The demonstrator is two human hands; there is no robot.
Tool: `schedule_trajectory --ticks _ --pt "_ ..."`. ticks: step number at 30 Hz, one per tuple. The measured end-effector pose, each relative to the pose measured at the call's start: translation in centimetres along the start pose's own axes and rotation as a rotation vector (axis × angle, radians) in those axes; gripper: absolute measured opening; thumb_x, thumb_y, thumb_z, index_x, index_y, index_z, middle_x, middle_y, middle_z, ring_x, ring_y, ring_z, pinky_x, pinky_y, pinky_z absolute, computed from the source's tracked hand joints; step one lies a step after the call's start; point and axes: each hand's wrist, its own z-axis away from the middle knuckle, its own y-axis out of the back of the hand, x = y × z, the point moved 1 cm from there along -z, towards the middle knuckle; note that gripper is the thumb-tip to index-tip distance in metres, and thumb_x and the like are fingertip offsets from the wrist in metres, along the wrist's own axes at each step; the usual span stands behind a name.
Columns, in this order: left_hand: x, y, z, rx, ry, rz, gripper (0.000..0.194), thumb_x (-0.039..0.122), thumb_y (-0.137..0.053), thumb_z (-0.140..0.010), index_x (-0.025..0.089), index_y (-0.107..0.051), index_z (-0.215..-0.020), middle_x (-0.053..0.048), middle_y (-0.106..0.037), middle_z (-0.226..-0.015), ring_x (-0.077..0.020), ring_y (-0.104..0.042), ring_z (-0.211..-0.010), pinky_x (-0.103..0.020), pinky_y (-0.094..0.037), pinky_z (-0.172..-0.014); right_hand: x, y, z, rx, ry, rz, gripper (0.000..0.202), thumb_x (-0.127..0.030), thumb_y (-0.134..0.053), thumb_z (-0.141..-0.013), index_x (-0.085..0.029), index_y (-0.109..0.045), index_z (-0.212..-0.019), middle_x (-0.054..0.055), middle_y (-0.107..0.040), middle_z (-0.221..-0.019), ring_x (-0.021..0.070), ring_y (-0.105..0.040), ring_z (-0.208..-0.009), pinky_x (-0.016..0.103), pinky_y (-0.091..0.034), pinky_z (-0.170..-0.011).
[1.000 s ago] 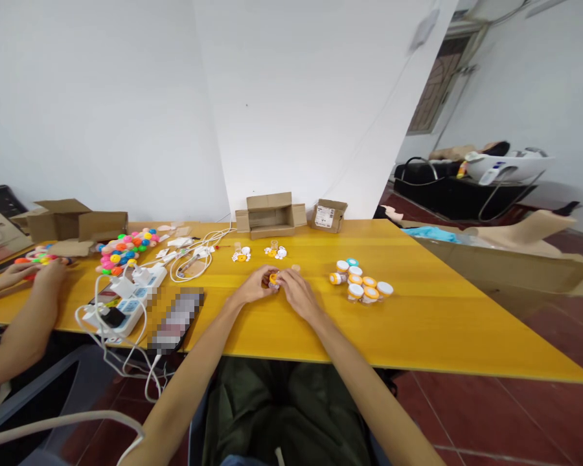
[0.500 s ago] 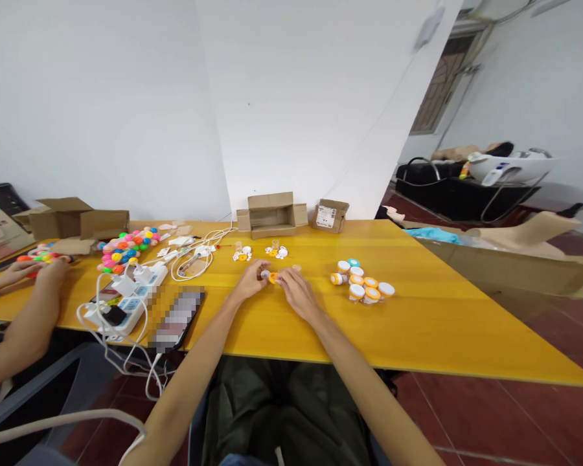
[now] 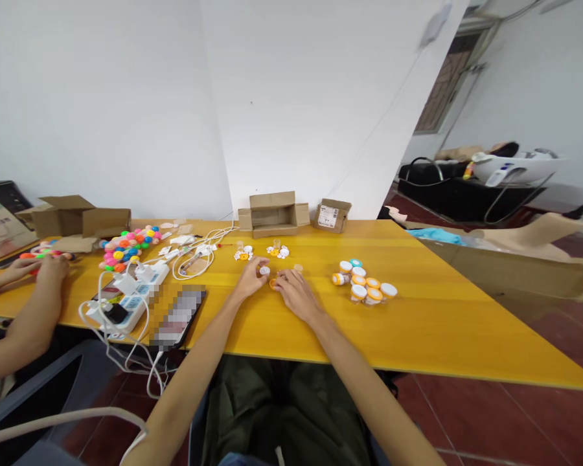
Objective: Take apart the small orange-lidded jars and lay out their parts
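My left hand [image 3: 252, 278] is closed on a small white round disc [image 3: 265, 271], pinched at its fingertips. Close by on the right, my right hand [image 3: 296, 292] has its fingers curled over an orange ring [image 3: 273, 283]. The disc and the ring are a little apart. Behind my right hand stands a small clear cup [image 3: 298, 268]. Off to the right is a cluster of small clear jars with white, orange and teal lids [image 3: 373, 283]. Beyond my hands lie two small piles of white and orange parts [image 3: 243, 256], each with a clear cup.
An open cardboard box [image 3: 273, 217] and a smaller box [image 3: 330, 215] stand against the wall. On the left are a power strip [image 3: 138, 301] with white cables, a phone [image 3: 179, 317], and colourful balls [image 3: 131, 246]. Another person's hands [image 3: 48, 268] work at the far left.
The orange ring has dropped slightly and moved away from the piece in my left hand, whose white round face now shows. The view has shifted slightly.
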Motion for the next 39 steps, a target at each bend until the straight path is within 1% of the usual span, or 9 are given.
schedule_trajectory --ticks 7,11,16,21,23,26,32,36,39 --pt "0.4 0.0 0.1 0.017 -0.016 -0.042 0.037 0.005 -0.059 -0.067 0.021 -0.066 -0.099 -0.003 -0.066 -0.101 -0.0206 -0.061 -0.096 -0.034 -0.052 -0.085 -0.5 -0.2 0.0 0.016 -0.036 0.104 0.020 -0.022 -0.058 -0.093 -0.029 -0.069 -0.108 0.012 -0.059 -0.123 0.0286 -0.051 -0.111 0.044 -0.042 -0.092" --pt "0.8 0.2 0.2 0.037 -0.025 -0.074 0.035 0.006 -0.060 -0.068 0.021 -0.065 -0.099 -0.003 -0.066 -0.102 -0.0209 -0.061 -0.096 -0.035 -0.051 -0.088 -0.4 -0.8 0.1 0.009 -0.079 0.157 0.024 -0.029 -0.055 -0.095 -0.031 -0.066 -0.116 0.013 -0.055 -0.134 0.0306 -0.048 -0.117 0.047 -0.041 -0.092" --pt "0.9 0.2 0.2 0.043 -0.068 -0.103 0.034 0.006 -0.059 -0.070 0.021 -0.064 -0.101 -0.004 -0.065 -0.102 -0.0204 -0.061 -0.096 -0.034 -0.051 -0.089 0.3 -1.3 -0.3 -0.016 -0.124 0.202 0.032 -0.038 -0.051 -0.096 -0.032 -0.061 -0.126 0.014 -0.050 -0.140 0.0316 -0.046 -0.121 0.052 -0.039 -0.096" --pt "1.2 -0.1 0.4 0.000 -0.136 -0.139 0.034 0.006 -0.057 -0.073 0.021 -0.064 -0.103 -0.004 -0.065 -0.101 -0.0196 -0.061 -0.095 -0.033 -0.052 -0.087 0.0 -0.9 -0.8 -0.091 -0.192 0.232 0.038 -0.039 -0.046 -0.098 -0.031 -0.056 -0.134 0.013 -0.048 -0.143 0.0314 -0.045 -0.123 0.053 -0.036 -0.100" --pt "1.4 -0.2 0.4 -0.023 -0.162 -0.141 0.035 0.005 -0.056 -0.074 0.020 -0.064 -0.104 -0.004 -0.065 -0.101 -0.0192 -0.061 -0.094 -0.033 -0.053 -0.087 -0.4 -0.6 -0.9 -0.081 -0.190 0.241 0.036 -0.037 -0.046 -0.098 -0.030 -0.057 -0.132 0.013 -0.050 -0.142 0.0313 -0.045 -0.122 0.052 -0.036 -0.100" --pt "1.5 -0.3 0.6 -0.066 -0.192 -0.133 0.039 0.004 -0.055 -0.073 0.020 -0.063 -0.107 -0.004 -0.065 -0.102 -0.0188 -0.061 -0.094 -0.034 -0.052 -0.089 -0.7 0.0 -0.8 -0.014 -0.157 0.224 0.032 -0.030 -0.047 -0.097 -0.028 -0.061 -0.126 0.013 -0.055 -0.135 0.0307 -0.046 -0.119 0.049 -0.037 -0.099" --pt "1.6 -0.6 0.7 -0.190 -0.188 -0.072 0.045 0.007 -0.063 -0.071 0.021 -0.061 -0.114 -0.004 -0.063 -0.104 -0.0174 -0.060 -0.090 -0.031 -0.051 -0.086 0.1 0.2 -0.6 0.106 -0.128 0.082 0.026 -0.013 -0.048 -0.093 -0.025 -0.069 -0.101 0.011 -0.061 -0.116 0.0280 -0.050 -0.105 0.043 -0.042 -0.090" --pt "1.6 -0.7 0.8 -0.245 -0.172 -0.034 0.043 0.010 -0.068 -0.071 0.020 -0.062 -0.113 -0.004 -0.062 -0.102 -0.0160 -0.059 -0.086 -0.031 -0.050 -0.084 0.6 -0.1 -0.6 0.138 -0.087 -0.014 0.023 -0.009 -0.051 -0.089 -0.025 -0.068 -0.087 0.009 -0.061 -0.109 0.0273 -0.051 -0.102 0.043 -0.043 -0.091" --pt "1.6 -0.7 0.9 -0.256 -0.156 -0.016 0.044 0.013 -0.071 -0.072 0.020 -0.061 -0.114 -0.004 -0.062 -0.103 -0.0155 -0.058 -0.085 -0.030 -0.050 -0.083 0.7 -0.2 -0.6 0.145 -0.064 -0.049 0.022 -0.006 -0.054 -0.086 -0.024 -0.066 -0.083 0.008 -0.061 -0.108 0.0262 -0.052 -0.101 0.043 -0.043 -0.092"
